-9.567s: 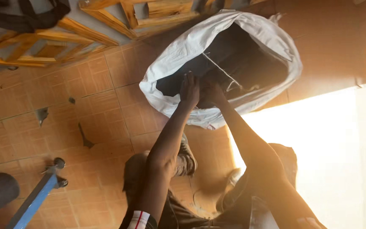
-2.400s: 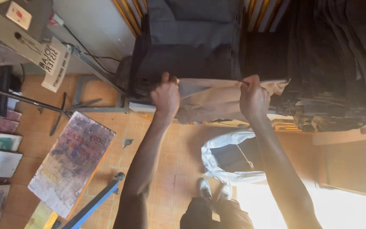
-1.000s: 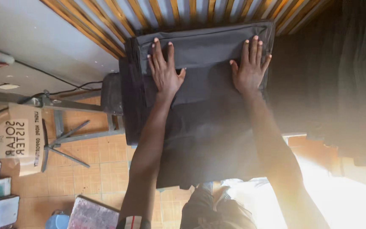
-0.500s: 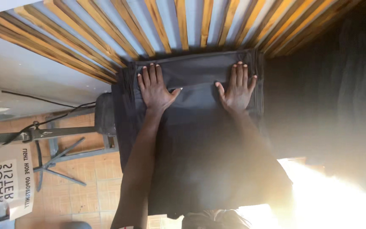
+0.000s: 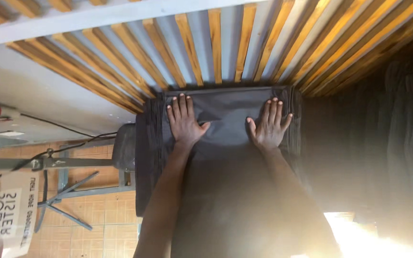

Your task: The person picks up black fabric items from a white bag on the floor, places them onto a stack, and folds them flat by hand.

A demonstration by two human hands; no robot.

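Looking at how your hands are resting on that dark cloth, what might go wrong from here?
The dark cloth lies on a stack whose edge hangs past the slatted wooden frame, so pressing with the left hand and right hand might tip or slide it. Glare at lower right may also hide creases.

dark grey cloth (image 5: 228, 191) | folded, flat | topmost on stack of like pieces | under both palms
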